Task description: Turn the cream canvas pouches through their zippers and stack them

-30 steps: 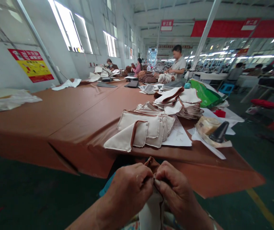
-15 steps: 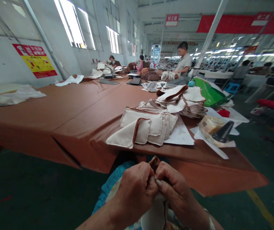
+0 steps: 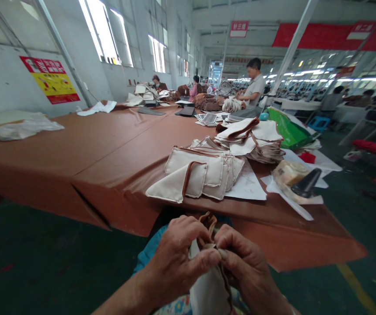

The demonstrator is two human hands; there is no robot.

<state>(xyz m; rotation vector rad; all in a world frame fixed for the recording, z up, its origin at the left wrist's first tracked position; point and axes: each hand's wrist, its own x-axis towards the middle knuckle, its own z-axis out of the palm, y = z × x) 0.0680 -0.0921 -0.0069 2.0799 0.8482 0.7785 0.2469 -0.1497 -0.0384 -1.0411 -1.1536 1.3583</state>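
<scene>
Low in the head view, both my hands pinch one small cream fabric pouch with brown trim (image 3: 208, 288) just in front of the table edge. My left hand (image 3: 177, 258) grips its left side, thumb pressed across the top. My right hand (image 3: 245, 267) is curled on the right side, fingertips meeting the left thumb at the brown trimmed opening. A brown loop of trim sticks up between the hands. The pouch's lower part hangs down between my wrists.
A long table covered in brown sheet (image 3: 86, 148) runs ahead. On it lie a stack of cream pouches (image 3: 197, 175), a second pile (image 3: 253, 138), white paper, a dark cone-shaped spool (image 3: 306, 183) and a green bag (image 3: 286, 129). Other people work farther down the table.
The hands have shifted slightly on the pouch: more cream fabric and the brown trim loop now show between them. The view has tilted a little; the table items stay put.
</scene>
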